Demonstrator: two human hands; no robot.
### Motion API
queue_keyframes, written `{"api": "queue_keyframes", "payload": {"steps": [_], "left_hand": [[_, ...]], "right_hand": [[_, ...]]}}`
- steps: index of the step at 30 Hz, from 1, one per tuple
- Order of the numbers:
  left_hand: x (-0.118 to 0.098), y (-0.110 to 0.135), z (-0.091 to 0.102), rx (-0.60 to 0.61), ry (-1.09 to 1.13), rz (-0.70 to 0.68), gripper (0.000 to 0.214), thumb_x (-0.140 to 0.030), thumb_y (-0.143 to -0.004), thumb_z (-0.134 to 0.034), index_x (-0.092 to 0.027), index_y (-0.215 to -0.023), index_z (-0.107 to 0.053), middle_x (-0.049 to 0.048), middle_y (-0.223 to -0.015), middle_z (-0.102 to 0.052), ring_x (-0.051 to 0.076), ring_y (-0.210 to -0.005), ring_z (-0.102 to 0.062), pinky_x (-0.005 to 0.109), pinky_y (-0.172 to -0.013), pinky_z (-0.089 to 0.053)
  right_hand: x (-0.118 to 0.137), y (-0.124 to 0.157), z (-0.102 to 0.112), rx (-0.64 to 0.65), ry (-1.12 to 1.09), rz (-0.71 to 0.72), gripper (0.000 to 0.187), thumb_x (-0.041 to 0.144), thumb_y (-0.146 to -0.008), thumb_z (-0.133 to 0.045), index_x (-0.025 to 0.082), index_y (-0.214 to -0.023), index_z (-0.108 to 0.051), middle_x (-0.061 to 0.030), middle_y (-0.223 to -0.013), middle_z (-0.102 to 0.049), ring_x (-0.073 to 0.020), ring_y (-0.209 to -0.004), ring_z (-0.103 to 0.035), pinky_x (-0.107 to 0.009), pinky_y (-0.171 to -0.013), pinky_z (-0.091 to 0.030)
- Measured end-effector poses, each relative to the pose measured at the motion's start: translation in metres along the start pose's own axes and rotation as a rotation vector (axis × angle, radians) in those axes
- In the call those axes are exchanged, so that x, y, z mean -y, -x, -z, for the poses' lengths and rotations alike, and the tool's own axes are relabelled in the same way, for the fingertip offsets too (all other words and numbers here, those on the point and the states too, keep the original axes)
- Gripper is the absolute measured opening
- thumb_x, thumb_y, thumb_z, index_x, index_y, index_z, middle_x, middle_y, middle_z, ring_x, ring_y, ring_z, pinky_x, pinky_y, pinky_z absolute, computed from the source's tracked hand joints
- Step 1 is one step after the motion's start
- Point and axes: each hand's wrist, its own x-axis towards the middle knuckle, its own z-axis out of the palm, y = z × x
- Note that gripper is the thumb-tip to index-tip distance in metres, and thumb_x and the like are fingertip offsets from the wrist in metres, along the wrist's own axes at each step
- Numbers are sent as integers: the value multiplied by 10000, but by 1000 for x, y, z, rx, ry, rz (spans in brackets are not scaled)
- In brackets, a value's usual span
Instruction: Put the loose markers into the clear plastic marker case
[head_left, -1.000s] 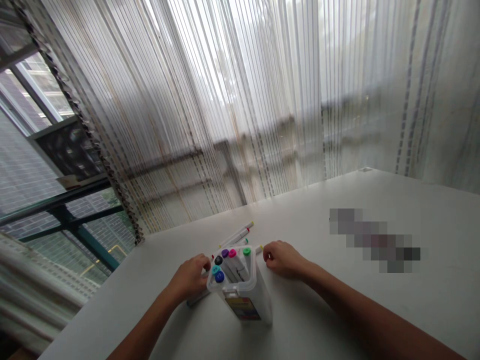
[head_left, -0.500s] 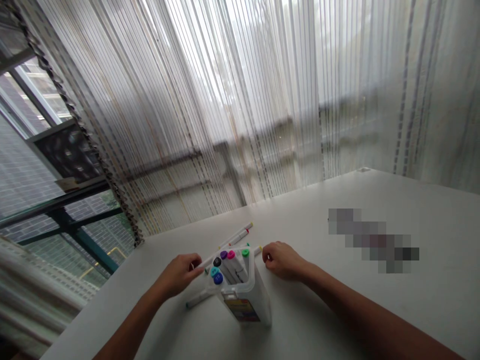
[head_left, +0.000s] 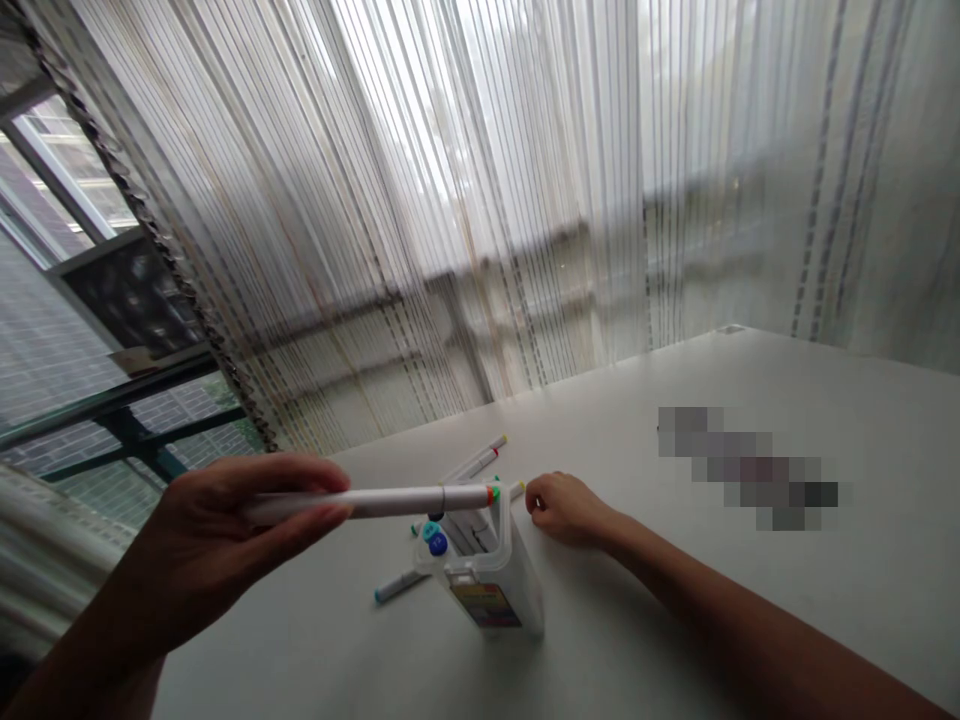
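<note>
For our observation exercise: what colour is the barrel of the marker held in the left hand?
White; the head view shows the marker in the left hand.

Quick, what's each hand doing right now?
Left hand: closed on a white marker, raised.
Right hand: curled on the table; holding anything cannot be told.

Marker case [head_left: 495, 590] on table [head_left: 675, 620], loose markers [head_left: 480, 461] behind, right hand [head_left: 566, 508] just right, marker [head_left: 390, 501] in left hand [head_left: 217, 540] above.

White marker [head_left: 390, 500] held level over the marker box [head_left: 517, 590]
You hold it horizontal: a long white barrel, its orange-and-green tip end just above the box's open top, its other end well left of the box.
</note>
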Motion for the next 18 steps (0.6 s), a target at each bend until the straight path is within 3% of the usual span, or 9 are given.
{"api": "queue_keyframes", "payload": {"steps": [3,10,18], "left_hand": [[-9,-4,-3,138,-90,-64,226,-428,-612,-669,-211,-671,-661,-13,-563,-609,104,-439,-511,168,-362,-373],[-23,-17,-22,478,-174,-140,252,-427,-703,-593,-185,-649,-637,-24,-524,-533,89,-459,-454,175,-422,-345],[-37,-20,-46,698,-229,-207,199,-391,-750,-582,-196,-738,-618,-29,-668,-573,93,-596,-495,185,-545,-362]], "right_hand": [[1,1,1,-2,3,-4,254,133,-644,-458,178,-749,-685,-69,-797,-678,-184,-758,-584,-247,-637,-361],[2,2,5,14,-4,-10,252,129,-649,-455,171,-751,-682,-74,-811,-676,-178,-750,-579,-242,-632,-360],[0,1,3,-8,-4,1,256,142,-637,-453,170,-739,-685,-75,-779,-674,-182,-738,-576,-245,-612,-347]]}}
